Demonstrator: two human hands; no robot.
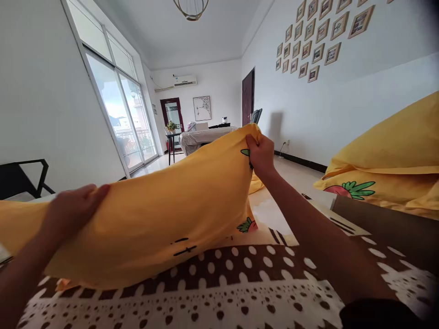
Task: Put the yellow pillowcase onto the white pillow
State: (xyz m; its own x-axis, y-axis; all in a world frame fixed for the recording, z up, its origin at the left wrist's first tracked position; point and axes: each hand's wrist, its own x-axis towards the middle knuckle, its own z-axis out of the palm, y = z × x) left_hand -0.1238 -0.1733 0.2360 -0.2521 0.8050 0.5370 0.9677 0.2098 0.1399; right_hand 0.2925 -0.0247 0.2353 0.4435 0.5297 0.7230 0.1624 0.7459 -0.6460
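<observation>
A large yellow cloth (164, 201) with green leaf prints and small black marks is stretched between my hands, above a brown and white dotted sheet (192, 301). On the left, my left hand (73, 208) grips its upper edge, fingers closed. My right hand (261, 153) pinches the raised top corner near the middle of the view. The lower edge of the cloth hangs onto the sheet. Whether anything is inside the cloth cannot be made out.
Yellow bedding (387, 155) with a radish print is piled at the right. A black chair (25, 178) stands at the left. Farther back are a plastic-covered piece of furniture (202, 136) and a small black table (173, 135) with a plant.
</observation>
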